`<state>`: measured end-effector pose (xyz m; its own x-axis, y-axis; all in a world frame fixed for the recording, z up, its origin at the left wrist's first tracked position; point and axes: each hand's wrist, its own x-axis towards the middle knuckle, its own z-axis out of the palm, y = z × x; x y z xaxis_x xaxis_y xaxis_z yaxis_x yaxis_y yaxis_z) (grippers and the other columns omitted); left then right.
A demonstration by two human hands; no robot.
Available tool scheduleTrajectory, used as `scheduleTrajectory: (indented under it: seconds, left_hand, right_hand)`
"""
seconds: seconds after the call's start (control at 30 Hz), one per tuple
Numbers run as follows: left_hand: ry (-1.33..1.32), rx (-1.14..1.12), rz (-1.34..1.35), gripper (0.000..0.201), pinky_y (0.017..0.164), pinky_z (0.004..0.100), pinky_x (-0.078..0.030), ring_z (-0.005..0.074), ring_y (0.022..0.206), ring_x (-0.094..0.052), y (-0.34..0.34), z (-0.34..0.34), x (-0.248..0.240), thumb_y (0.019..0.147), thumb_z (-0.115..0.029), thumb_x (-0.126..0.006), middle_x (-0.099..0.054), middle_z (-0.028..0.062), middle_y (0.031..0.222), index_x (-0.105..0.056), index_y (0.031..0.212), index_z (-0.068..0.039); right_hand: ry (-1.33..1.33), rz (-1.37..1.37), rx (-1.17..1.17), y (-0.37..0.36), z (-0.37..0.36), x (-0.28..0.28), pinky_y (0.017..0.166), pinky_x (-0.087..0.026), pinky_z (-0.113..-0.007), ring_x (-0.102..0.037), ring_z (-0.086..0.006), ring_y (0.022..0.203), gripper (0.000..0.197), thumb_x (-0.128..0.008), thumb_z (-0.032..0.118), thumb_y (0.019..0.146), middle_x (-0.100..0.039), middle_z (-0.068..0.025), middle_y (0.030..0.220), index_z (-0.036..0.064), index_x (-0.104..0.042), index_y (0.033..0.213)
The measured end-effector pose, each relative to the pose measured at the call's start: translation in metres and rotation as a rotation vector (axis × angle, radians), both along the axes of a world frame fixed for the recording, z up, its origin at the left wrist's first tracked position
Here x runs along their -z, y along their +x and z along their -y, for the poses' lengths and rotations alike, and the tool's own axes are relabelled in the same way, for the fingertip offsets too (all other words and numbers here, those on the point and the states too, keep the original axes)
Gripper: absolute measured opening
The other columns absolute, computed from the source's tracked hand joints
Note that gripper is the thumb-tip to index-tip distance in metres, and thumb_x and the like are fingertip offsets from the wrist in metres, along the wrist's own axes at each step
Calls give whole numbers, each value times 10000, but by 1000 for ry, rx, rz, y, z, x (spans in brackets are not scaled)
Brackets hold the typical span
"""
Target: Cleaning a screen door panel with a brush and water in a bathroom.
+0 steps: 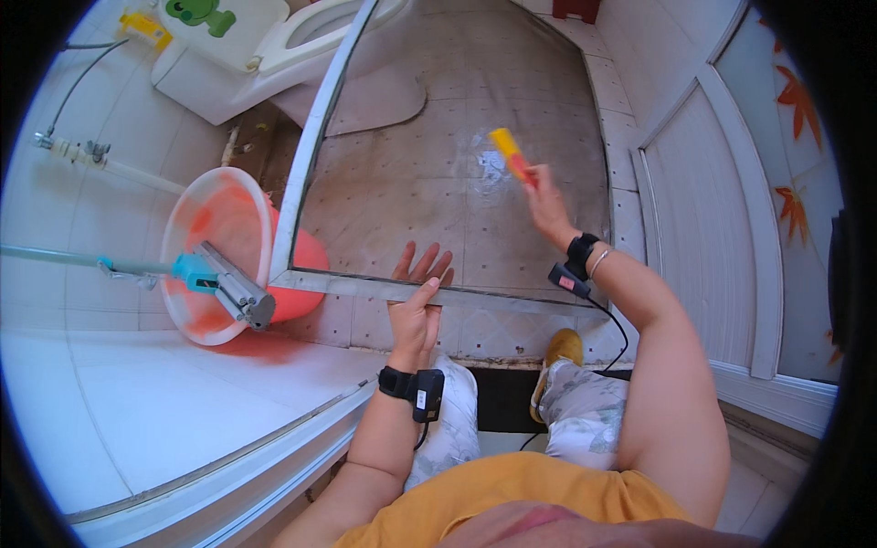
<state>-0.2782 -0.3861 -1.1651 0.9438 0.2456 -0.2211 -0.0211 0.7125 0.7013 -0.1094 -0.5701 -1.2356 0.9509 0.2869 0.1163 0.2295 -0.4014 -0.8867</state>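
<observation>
A large see-through panel (438,201) in a pale metal frame (311,146) stands tilted before me; I cannot tell whether it is glass or mesh. My left hand (420,288) is closed around its lower frame bar, thumb on the near side and fingers showing through the panel. My right hand (548,205) grips a short yellow-and-red tool (508,151) over the right half of the panel. The tool's yellow end points up and left, beside a shiny patch. Whether it touches the panel I cannot tell.
At left, a red-orange bucket (301,260) with a pale rim holds the head of a mop (224,283) with a turquoise handle. A white toilet (274,55) stands at the upper left. A white door (703,210) is at right. My feet straddle a dark strip (502,402).
</observation>
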Motion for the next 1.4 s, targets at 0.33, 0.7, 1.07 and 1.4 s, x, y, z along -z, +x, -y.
scheduleTrajectory:
  seconds: [0.33, 0.7, 1.07, 1.4]
  left_hand:
    - [21, 2, -17, 550, 991, 445, -343, 330, 1170, -426, -1, 2, 1, 789, 106, -456, -424, 187, 1269, -341, 1293, -83]
    - [38, -46, -56, 530, 977, 453, -352, 337, 1165, -433, -2, 0, 1, 774, 126, -447, -443, 190, 1253, -381, 1257, -80]
    - [39, -98, -85, 458, 988, 469, -349, 349, 1134, -456, -5, -2, 9, 762, 145, -444, -483, 197, 1204, -449, 1175, -53]
    - [63, -153, -103, 441, 987, 475, -353, 347, 1108, -479, -2, -2, 13, 743, 163, -443, -510, 198, 1171, -480, 1134, -39]
  right_hand:
    - [-224, 60, -171, -6, 50, 41, 761, -412, -426, -524, -389, 907, 217, -478, 111, 851, -552, -219, 963, 67, -391, 1045]
    - [-337, -78, -110, -9, 65, 53, 746, -420, -428, -529, -396, 896, 224, -420, 116, 870, -548, -221, 964, 65, -379, 1084]
    - [-89, 109, -183, -52, 38, 48, 758, -434, -436, -542, -391, 904, 302, -442, 55, 844, -558, -208, 990, 86, -392, 1140]
    - [24, -320, 404, -16, 65, 139, 797, -419, -375, -540, -314, 968, 303, -503, 86, 802, -529, -222, 1006, 43, -372, 1072]
